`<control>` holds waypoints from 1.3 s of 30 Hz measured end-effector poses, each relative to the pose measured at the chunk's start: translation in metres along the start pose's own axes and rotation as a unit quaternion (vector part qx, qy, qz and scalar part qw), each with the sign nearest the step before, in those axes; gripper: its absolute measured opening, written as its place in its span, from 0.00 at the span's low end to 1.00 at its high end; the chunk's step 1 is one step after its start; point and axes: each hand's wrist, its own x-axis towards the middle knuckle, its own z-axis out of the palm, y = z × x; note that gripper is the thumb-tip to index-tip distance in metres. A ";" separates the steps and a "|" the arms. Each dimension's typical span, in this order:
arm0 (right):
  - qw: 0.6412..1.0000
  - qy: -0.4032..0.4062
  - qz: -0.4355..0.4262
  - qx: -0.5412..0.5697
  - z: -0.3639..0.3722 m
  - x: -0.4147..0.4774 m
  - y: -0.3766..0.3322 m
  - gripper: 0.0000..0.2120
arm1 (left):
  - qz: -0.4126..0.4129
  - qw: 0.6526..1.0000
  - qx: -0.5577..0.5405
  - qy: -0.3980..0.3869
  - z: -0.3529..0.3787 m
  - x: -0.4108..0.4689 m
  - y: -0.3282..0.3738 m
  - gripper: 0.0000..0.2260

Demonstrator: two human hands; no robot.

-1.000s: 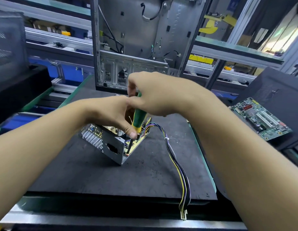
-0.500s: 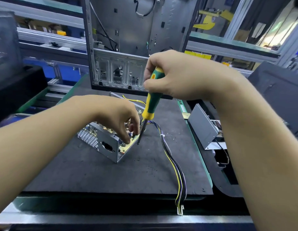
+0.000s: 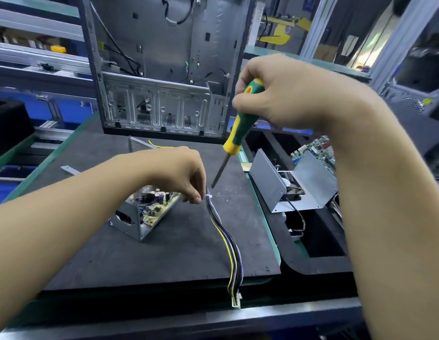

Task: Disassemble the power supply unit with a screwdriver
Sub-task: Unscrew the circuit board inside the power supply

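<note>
While R hand [image 3: 284,94] grips screwdriver [image 3: 238,128] clear of the PSU [image 3: 132,223], L hand [image 3: 179,173] pinches its wire bundle [image 3: 227,239].

Power supply unit [image 3: 140,217] before computer case [image 3: 162,69]

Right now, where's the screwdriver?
Head view, centre: the screwdriver is gripped in the right hand, tilted tip-down, its tip just right of the left hand and the cable, clear of the PSU.

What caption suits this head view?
Right hand holds a green-and-yellow screwdriver; left hand pinches the black-and-yellow cable bundle of the open metal power supply.
</note>
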 end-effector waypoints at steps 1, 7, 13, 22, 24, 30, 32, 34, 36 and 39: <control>1.000 0.010 0.008 -0.008 -0.006 -0.003 0.005 0.04 | -0.005 1.000 -0.015 -0.003 0.004 0.007 0.008 0.01; 0.995 0.031 0.074 -0.063 -0.030 -0.025 0.037 0.05 | -0.006 0.969 -0.244 0.048 0.039 0.066 0.079 0.05; 0.986 0.046 0.131 -0.090 -0.050 -0.056 0.069 0.07 | -0.053 0.927 -0.370 0.028 0.091 0.118 0.133 0.09; 0.990 0.051 0.103 -0.081 -0.046 -0.058 0.065 0.08 | -0.103 0.938 -0.329 -0.031 0.066 0.112 0.133 0.06; 0.992 0.056 0.089 -0.063 -0.043 -0.053 0.058 0.08 | -0.111 0.948 -0.298 -0.026 0.048 0.098 0.117 0.07; 0.994 0.101 0.034 0.014 -0.019 -0.028 0.030 0.07 | -0.128 0.967 -0.180 0.129 -0.025 0.037 0.044 0.14; 0.994 0.102 0.021 0.030 -0.005 -0.014 0.018 0.07 | -0.125 0.971 -0.089 0.184 -0.045 0.015 0.015 0.14; 0.995 0.089 0.014 0.029 0.011 -0.002 0.006 0.07 | -0.109 0.981 0.008 0.161 -0.055 -0.003 -0.007 0.14; 0.997 0.069 0.004 0.034 0.029 0.009 -0.003 0.08 | -0.088 0.990 0.054 0.092 -0.053 -0.013 -0.022 0.13; 0.998 0.042 0.001 0.052 0.051 0.021 -0.009 0.08 | -0.025 0.995 0.060 0.072 -0.037 -0.015 -0.036 0.10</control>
